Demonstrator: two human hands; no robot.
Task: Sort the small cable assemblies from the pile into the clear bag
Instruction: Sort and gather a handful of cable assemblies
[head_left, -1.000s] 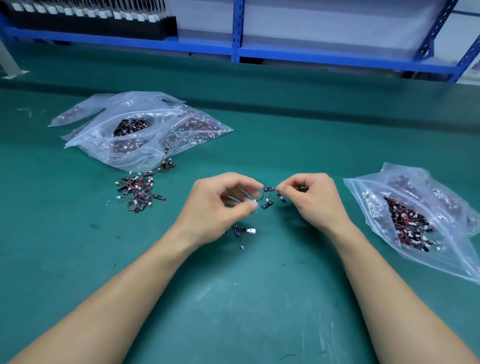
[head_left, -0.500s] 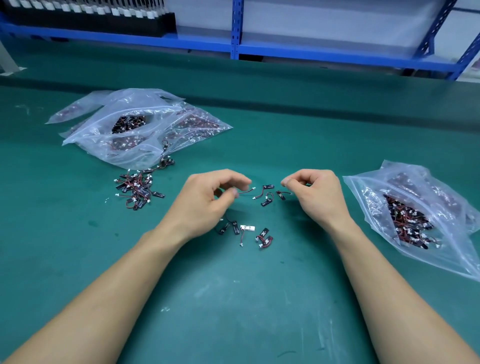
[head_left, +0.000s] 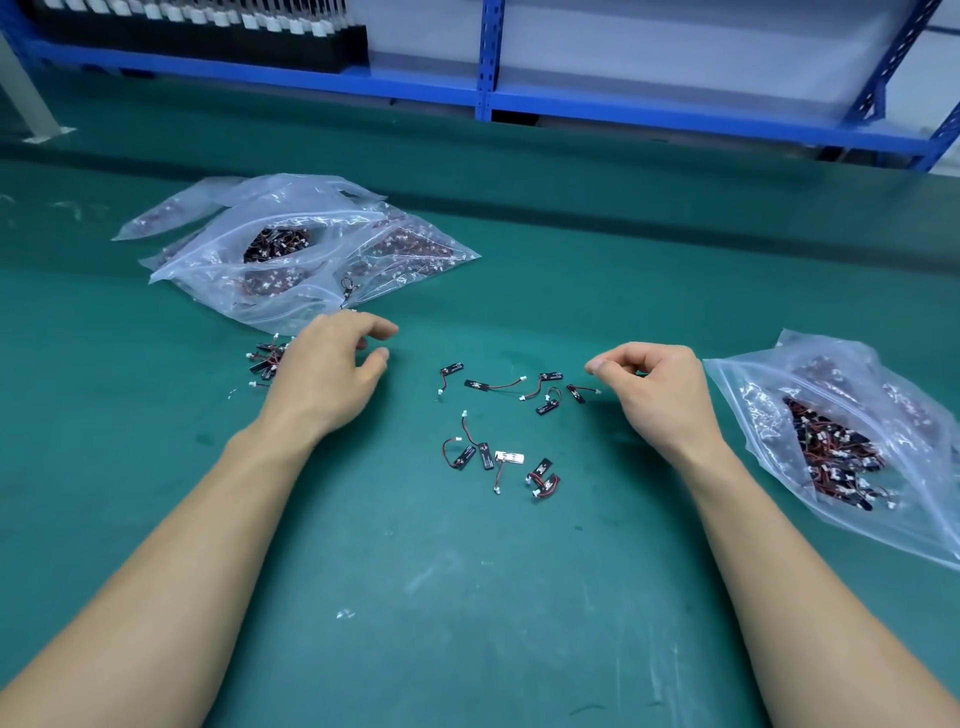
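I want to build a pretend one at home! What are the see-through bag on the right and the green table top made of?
The clear bag looks like thin, soft plastic film: it is see-through, glossy and crinkled, with bright glints. The green table top seems to be a matte rubbery or vinyl mat, going by its dull sheen and pale scuff marks, though the look alone cannot settle it.

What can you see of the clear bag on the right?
The clear bag is thin, see-through, crinkled plastic with a zip strip across its far side. It lies flat on the green table, and its right edge runs out of the picture. Inside is a heap of small black cable assemblies with red wires and white plugs. The right hand is close beside its near-left corner and seems not to touch it. Whether the mouth is sealed cannot be told.
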